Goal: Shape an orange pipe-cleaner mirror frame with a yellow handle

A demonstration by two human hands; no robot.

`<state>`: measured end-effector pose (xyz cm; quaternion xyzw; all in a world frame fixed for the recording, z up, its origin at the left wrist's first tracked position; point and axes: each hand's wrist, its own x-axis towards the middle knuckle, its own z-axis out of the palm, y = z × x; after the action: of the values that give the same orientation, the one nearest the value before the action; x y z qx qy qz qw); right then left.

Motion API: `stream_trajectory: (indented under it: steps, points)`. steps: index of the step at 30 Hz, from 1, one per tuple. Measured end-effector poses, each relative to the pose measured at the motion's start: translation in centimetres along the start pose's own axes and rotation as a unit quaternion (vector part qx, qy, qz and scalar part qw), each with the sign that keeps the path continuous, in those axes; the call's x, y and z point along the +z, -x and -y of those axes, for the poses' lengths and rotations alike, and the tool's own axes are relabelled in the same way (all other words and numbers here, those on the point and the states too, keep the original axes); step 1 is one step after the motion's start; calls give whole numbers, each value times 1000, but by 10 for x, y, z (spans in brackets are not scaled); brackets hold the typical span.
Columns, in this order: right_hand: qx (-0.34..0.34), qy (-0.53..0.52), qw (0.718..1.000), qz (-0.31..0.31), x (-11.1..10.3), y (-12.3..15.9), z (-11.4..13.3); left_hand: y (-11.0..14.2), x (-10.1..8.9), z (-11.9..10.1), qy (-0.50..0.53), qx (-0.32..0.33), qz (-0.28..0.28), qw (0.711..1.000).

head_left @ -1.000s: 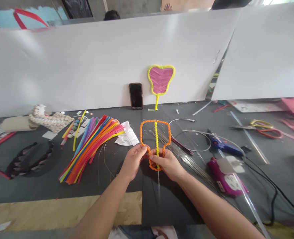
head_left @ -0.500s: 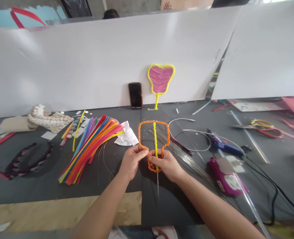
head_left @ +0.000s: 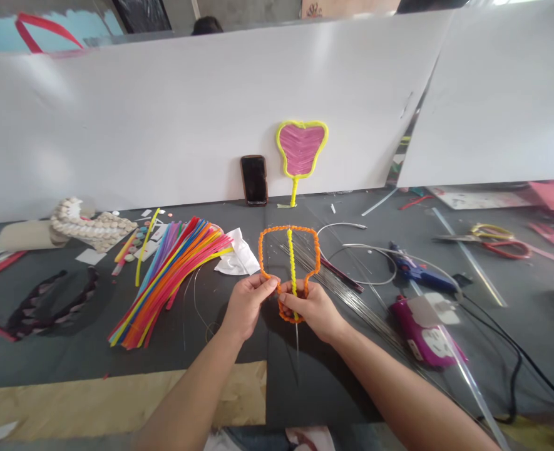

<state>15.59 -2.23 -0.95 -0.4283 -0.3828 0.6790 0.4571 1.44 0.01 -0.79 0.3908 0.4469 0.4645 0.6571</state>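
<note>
Between my hands is an orange pipe-cleaner frame, wide at the top and narrow below. A twisted yellow pipe cleaner runs down its middle, and a thin bare wire sticks out of the bottom. My left hand pinches the frame's left side at the narrowing between thumb and fingers. My right hand grips the lower right part, its thumb across the yellow strand. Against the white board leans a pink fan shape with a yellow fuzzy rim and stem.
Colourful pipe cleaners lie left, beside a white wrapper. A phone leans on the white board. Metal wires, a blue glue gun, scissors and a magenta power strip lie right.
Almost nothing differs. The view has shifted very slightly; both hands keep the same hold on the orange frame.
</note>
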Motion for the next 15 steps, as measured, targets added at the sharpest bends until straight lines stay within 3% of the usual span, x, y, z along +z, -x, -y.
stream_trajectory:
  steps: [10, 15]
  points:
    - [6, 12, 1000, 16, -1, -1, -3, 1, -1, 1, -15, 20, 8, 1000]
    - [-23, 37, 997, 58, -2, 1, -4, 6, 4, 1, 40, -38, 82, 995]
